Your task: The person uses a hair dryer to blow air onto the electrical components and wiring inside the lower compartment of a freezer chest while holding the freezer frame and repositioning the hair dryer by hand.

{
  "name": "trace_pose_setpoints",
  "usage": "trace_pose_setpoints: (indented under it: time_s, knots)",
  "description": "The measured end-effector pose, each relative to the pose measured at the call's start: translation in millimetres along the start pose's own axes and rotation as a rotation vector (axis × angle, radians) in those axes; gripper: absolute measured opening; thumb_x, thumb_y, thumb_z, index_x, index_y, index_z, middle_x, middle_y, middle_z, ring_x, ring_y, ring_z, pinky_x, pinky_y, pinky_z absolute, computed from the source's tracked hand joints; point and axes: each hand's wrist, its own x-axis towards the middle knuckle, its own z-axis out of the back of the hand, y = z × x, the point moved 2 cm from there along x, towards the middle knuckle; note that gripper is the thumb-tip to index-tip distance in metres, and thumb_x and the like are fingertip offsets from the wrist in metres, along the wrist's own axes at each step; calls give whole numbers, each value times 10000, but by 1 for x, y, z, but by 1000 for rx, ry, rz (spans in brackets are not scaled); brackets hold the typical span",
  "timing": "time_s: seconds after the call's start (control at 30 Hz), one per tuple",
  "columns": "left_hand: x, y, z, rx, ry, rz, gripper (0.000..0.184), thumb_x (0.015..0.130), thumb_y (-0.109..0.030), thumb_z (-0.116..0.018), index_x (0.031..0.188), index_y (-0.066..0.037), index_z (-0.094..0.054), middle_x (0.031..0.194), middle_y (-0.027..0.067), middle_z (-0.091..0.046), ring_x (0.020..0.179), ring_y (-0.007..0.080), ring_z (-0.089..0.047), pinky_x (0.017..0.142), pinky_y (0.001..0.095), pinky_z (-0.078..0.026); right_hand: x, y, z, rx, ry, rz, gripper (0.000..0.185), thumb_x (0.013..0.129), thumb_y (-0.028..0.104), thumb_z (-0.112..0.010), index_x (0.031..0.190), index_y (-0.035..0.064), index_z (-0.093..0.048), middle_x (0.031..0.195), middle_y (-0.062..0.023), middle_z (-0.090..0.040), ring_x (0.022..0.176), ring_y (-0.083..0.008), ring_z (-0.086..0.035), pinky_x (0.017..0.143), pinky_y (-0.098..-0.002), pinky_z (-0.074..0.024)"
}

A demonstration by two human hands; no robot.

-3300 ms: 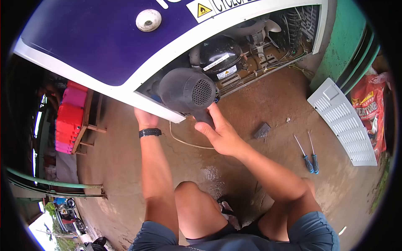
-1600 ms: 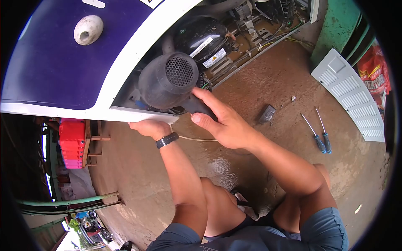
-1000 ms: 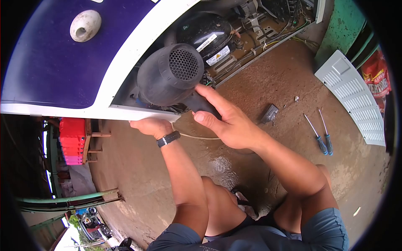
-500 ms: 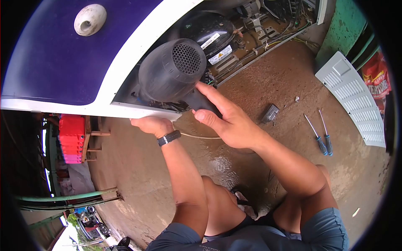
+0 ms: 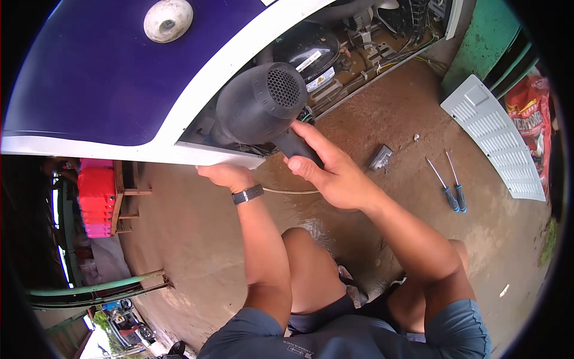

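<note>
My right hand (image 5: 338,173) is wrapped round the handle of a black hair dryer (image 5: 257,105), whose round grille faces up and to the right. The dryer's front end points into the open machinery bay of a chest-like appliance. My left hand (image 5: 230,176), with a dark watch on its wrist, is against the lower white edge (image 5: 224,157) of that appliance. That edge hides most of its fingers, so I cannot make out its grip. Behind the dryer sits a black compressor (image 5: 308,51) with white labels, among wires and pipes.
Two blue-handled screwdrivers (image 5: 452,197) lie on the wet concrete floor, near a small dark box (image 5: 381,157). A white vented panel (image 5: 496,140) rests at the right beside a red bag (image 5: 529,113). Red stacked items (image 5: 97,194) stand at the left. A thin cable (image 5: 290,191) runs below my hands.
The whole view has shifted a little, with the appliance appearing further right. My right hand still holds the hair dryer, and my left hand remains at the white edge.
</note>
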Motion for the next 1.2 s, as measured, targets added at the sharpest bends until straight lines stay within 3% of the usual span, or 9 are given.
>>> trace_pose_setpoints:
  time_s: [0.2, 0.27, 0.5, 0.7, 0.77, 0.9, 0.97, 1.07, 1.2]
  knots:
    - [5, 5, 2, 8, 98, -23, 575, 1066, -400, -349, 1361, 45, -565, 1394, 210, -581, 1243, 341, -587, 1053, 485, -496, -11, 0, -11, -163, -113, 39, 604, 1082, 260, -624, 1606, 82, -383, 1504, -166, -564, 1362, -288, -570, 1133, -400, -432]
    - [8, 10, 3, -43, 100, 1, 588, 1065, -404, -342, 1371, 49, -559, 1391, 211, -583, 1248, 345, -589, 1066, 487, -491, -13, 1, -18, -27, -127, -57, 653, 1075, 289, -657, 1612, 51, -373, 1449, -109, -563, 1309, -212, -553, 1113, -351, -433]
    - [10, 12, 8, -18, 216, 53, 663, 1062, -499, -264, 1385, 27, -506, 1423, 183, -529, 1260, 334, -561, 1066, 488, -491, -23, 5, -51, -100, -280, -42, 666, 1056, 280, -687, 1599, 38, -386, 1469, -124, -554, 1351, -229, -528, 1141, -363, -407]
    - [8, 15, 8, -58, 244, 93, 688, 1062, -530, -254, 1389, 24, -501, 1429, 183, -529, 1263, 335, -563, 1065, 487, -495, -31, 1, -59, -57, -343, -74, 668, 1064, 279, -672, 1600, 19, -370, 1356, -103, -582, 1091, -177, -617, 1009, -343, -498]
    - [13, 15, 10, -51, 237, 99, 691, 1063, -537, -257, 1392, 20, -502, 1432, 181, -529, 1270, 333, -564, 1070, 484, -492, -31, -7, -58, -42, -399, 29, 659, 1069, 282, -663, 1601, 25, -373, 1292, -87, -591, 965, -150, -616, 909, -323, -525]
    - [19, 19, 16, -50, 277, 104, 675, 1068, -545, -279, 1400, -6, -513, 1429, 159, -537, 1261, 320, -568, 1069, 475, -490, -29, -9, -40, 42, -294, -40, 642, 1071, 286, -658, 1599, 40, -387, 1264, -82, -605, 954, -157, -623, 876, -313, -525]
    - [21, 12, 17, -49, 321, 119, 664, 1070, -545, -287, 1396, -14, -516, 1416, 149, -544, 1245, 315, -573, 1060, 471, -493, -22, -15, -34, -27, -297, -4, 635, 1068, 343, -630, 1589, 65, -396, 1340, -229, -673, 1225, -365, -672, 1036, -440, -500]
    - [7, -14, 6, 1, 406, 119, 666, 1076, -567, -297, 1401, -23, -501, 1418, 137, -538, 1233, 320, -576, 1051, 484, -495, -22, -18, -23, -71, -275, -44, 634, 1065, 339, -633, 1591, 77, -396, 1344, -225, -671, 1226, -377, -670, 1036, -435, -501]
    - [-4, -46, -16, 90, 329, -106, 831, 1056, -676, -268, 1543, -15, -399, 1553, 176, -461, 1381, 366, -504, 1160, 526, -435, -23, -27, -11, 58, -228, -74, 631, 1065, 344, -632, 1595, 94, -398, 1364, -215, -664, 1241, -381, -660, 1041, -436, -499]
